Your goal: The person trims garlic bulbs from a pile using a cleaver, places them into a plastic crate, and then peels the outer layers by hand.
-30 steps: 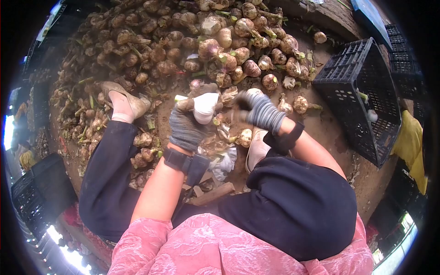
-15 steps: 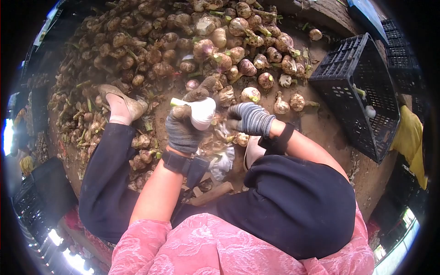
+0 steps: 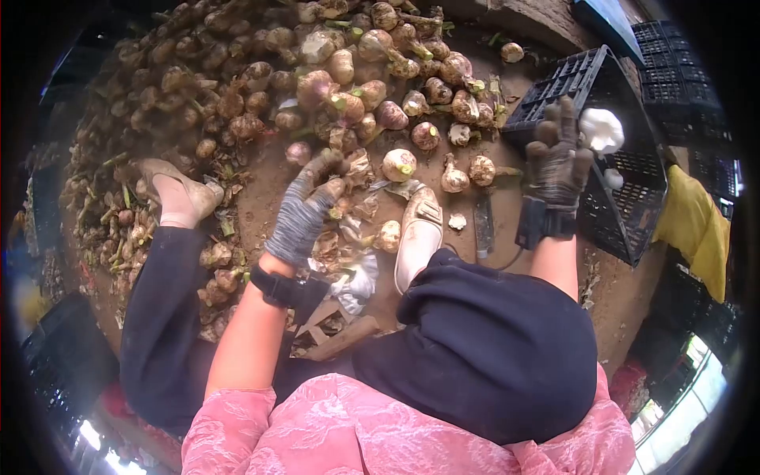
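My right hand (image 3: 556,162), in a grey glove with dirty fingers, is raised at the near side of a black plastic crate (image 3: 554,83), its fingers stretched out. Just right of the fingertips, a clean white garlic bulb (image 3: 602,131) shows against the crate's opening. A smaller white bulb (image 3: 613,179) lies inside the crate. Over the peeled skins (image 3: 360,281), my left hand (image 3: 305,210) is open, thumb and fingers apart, with nothing between them. Close beyond it sit an untrimmed garlic bulb (image 3: 298,153) and a paler one with a cut green stem (image 3: 399,165).
A large heap of dirty garlic (image 3: 229,95) spreads across the far left and middle. Between my feet lies a wooden piece (image 3: 344,339). A yellow cloth (image 3: 697,229) hangs right of the crate, with more black crates (image 3: 677,75) behind.
The white garlic bulb has left my left hand and now appears by the crate at the right. My right hand has swung right toward the crate, and my left hand has opened.
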Available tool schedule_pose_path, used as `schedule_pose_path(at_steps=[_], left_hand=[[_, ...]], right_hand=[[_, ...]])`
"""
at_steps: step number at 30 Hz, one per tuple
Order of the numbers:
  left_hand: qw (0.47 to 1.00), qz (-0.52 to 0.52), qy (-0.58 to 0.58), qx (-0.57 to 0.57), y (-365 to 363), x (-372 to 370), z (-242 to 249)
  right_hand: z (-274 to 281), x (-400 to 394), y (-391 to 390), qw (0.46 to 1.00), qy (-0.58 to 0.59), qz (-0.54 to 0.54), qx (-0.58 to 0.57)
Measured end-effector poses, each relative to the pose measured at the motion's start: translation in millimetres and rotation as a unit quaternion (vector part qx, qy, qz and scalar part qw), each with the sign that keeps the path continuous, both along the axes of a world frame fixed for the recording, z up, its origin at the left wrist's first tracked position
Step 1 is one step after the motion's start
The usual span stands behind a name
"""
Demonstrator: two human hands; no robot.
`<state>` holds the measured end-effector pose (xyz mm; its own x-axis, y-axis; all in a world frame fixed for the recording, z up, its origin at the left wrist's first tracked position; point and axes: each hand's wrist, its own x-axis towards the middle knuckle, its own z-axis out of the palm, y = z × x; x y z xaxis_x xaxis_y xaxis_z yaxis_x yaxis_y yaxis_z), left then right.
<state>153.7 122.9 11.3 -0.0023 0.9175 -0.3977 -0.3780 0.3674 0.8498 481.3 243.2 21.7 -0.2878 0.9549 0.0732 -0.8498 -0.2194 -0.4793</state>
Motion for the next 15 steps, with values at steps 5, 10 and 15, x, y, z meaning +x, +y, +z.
schedule_pose_path(at_steps=[5,10,15], left_hand=[[0.994,-0.077,0.046,-0.068,-9,8,-16],[0.995,-0.068,0.04,-0.061,-10,19,-16],[0.991,-0.039,-0.1,-0.078,-2,35,0]], right_hand=[[-57,-46,-31,0.369,-0.898,0.168,0.173],[-100,-58,-40,0.355,-0.9,0.152,0.204],[-7,-102,-45,0.79,-0.574,0.203,0.068]])
